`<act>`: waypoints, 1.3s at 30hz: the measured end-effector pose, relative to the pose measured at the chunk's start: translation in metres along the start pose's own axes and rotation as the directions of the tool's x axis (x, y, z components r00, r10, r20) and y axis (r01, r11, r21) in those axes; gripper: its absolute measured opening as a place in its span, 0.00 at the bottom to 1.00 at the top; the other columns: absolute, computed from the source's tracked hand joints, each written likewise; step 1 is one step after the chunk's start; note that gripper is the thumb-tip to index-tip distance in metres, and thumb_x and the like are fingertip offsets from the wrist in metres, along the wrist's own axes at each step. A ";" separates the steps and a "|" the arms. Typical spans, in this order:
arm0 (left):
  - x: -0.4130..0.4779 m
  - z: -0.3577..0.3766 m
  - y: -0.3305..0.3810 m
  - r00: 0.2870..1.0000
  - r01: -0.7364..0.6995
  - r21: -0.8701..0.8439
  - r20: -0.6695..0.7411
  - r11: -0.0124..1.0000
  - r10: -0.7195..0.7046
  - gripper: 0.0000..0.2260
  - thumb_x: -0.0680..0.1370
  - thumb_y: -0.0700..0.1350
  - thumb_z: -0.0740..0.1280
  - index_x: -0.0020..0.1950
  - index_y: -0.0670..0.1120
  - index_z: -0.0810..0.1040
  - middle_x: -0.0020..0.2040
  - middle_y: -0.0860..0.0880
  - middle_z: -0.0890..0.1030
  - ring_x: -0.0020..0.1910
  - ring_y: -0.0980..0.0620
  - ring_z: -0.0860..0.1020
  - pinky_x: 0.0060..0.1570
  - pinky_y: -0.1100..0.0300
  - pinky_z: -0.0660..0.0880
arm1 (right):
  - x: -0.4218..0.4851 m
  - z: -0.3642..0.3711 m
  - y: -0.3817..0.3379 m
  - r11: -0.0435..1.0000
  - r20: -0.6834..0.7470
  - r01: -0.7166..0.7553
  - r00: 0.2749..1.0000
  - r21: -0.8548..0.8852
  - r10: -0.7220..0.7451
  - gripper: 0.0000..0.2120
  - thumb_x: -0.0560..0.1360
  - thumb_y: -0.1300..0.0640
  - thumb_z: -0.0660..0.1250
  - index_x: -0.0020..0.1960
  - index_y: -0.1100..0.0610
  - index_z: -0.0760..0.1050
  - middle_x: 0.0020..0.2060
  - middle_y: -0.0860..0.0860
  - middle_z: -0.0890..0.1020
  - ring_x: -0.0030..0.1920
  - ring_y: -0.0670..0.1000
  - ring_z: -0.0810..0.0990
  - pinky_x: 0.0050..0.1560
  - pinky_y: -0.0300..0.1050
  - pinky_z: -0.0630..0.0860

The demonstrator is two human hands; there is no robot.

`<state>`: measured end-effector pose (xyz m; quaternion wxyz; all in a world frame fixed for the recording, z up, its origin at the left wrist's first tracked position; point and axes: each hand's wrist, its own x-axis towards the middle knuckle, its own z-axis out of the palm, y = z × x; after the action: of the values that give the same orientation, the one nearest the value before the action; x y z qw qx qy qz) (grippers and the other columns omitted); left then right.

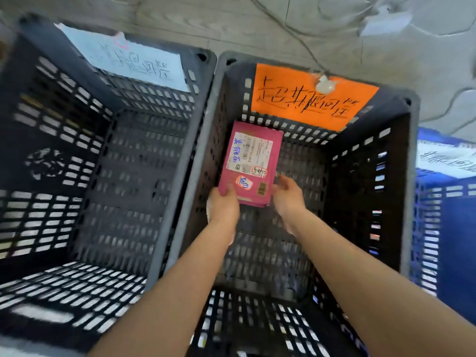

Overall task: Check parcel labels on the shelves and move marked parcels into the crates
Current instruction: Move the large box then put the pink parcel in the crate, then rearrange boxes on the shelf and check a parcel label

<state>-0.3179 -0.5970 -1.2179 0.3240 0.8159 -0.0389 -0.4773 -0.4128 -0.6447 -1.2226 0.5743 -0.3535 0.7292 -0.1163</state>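
Parcel (248,163) held low inside the middle crate (213,106), not yet released.

The pink parcel, marked with red-ringed stickers and blue writing, is gripped at its lower left corner by the left hand (224,207), thumb on top, and pinched at its lower right edge by the fingers of the right hand (288,195). It is held below the orange sign (309,99), at the centre of the frame; whether the crate bottom is touched cannot be told. It is the only parcel in view, so this delivery is judged nearly done. The shelves are out of view, and how much checking remains cannot be told.
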 end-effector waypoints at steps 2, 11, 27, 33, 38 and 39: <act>-0.042 -0.024 0.016 0.999 -0.014 -0.016 0.030 1.000 0.015 0.15 0.80 0.48 0.58 0.60 0.39 0.75 0.57 0.37 0.78 0.54 0.40 0.78 0.55 0.51 0.75 | -0.042 -0.014 -0.021 0.999 0.009 0.002 1.000 -0.050 -0.001 0.18 0.79 0.58 0.59 0.69 0.58 0.66 0.61 0.53 0.76 0.53 0.51 0.74 0.54 0.45 0.71; -0.240 -0.190 0.107 0.997 -0.080 -0.100 0.003 0.992 0.080 0.11 0.80 0.46 0.57 0.37 0.46 0.68 0.36 0.48 0.68 0.35 0.50 0.66 0.37 0.56 0.61 | -0.274 -0.044 -0.149 0.947 0.219 0.277 0.946 -0.164 -0.239 0.16 0.75 0.58 0.65 0.63 0.59 0.74 0.61 0.52 0.77 0.58 0.50 0.76 0.54 0.40 0.68; -0.651 -0.523 0.083 0.762 -0.519 -0.431 -0.624 0.739 0.171 0.11 0.79 0.48 0.62 0.59 0.46 0.76 0.56 0.44 0.79 0.56 0.47 0.78 0.59 0.52 0.73 | -0.781 -0.011 -0.225 0.459 0.784 0.880 0.196 0.125 -0.588 0.17 0.75 0.57 0.66 0.63 0.59 0.73 0.52 0.49 0.77 0.53 0.44 0.73 0.49 0.32 0.68; -0.779 -0.629 0.019 0.529 -0.674 -0.299 -0.833 0.675 0.160 0.17 0.79 0.47 0.62 0.66 0.42 0.72 0.63 0.47 0.76 0.61 0.50 0.74 0.64 0.57 0.69 | -0.950 0.025 -0.190 0.322 0.829 0.885 -0.117 0.337 -0.547 0.19 0.76 0.57 0.65 0.65 0.60 0.71 0.56 0.49 0.77 0.56 0.44 0.73 0.55 0.34 0.68; -0.853 -0.713 -0.058 0.383 -0.720 -0.231 -0.919 0.655 0.096 0.18 0.78 0.49 0.63 0.66 0.44 0.72 0.62 0.47 0.77 0.62 0.50 0.75 0.65 0.53 0.70 | -1.063 0.065 -0.138 0.238 0.815 0.856 -0.298 0.459 -0.497 0.18 0.75 0.56 0.66 0.64 0.57 0.72 0.54 0.46 0.77 0.54 0.40 0.73 0.46 0.24 0.68; -0.866 -0.731 -0.073 0.353 -0.727 -0.219 -0.932 0.651 0.080 0.17 0.78 0.48 0.64 0.65 0.43 0.73 0.62 0.46 0.77 0.61 0.49 0.75 0.65 0.52 0.71 | -1.084 0.075 -0.127 0.220 0.806 0.850 -0.326 0.479 -0.493 0.18 0.75 0.56 0.66 0.64 0.57 0.72 0.55 0.46 0.77 0.52 0.39 0.74 0.44 0.21 0.68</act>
<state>-0.2169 0.1425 -0.3620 0.6543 0.7430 0.0694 0.1227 -0.1971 -0.0151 -0.3547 0.5915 -0.7937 -0.1023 -0.0986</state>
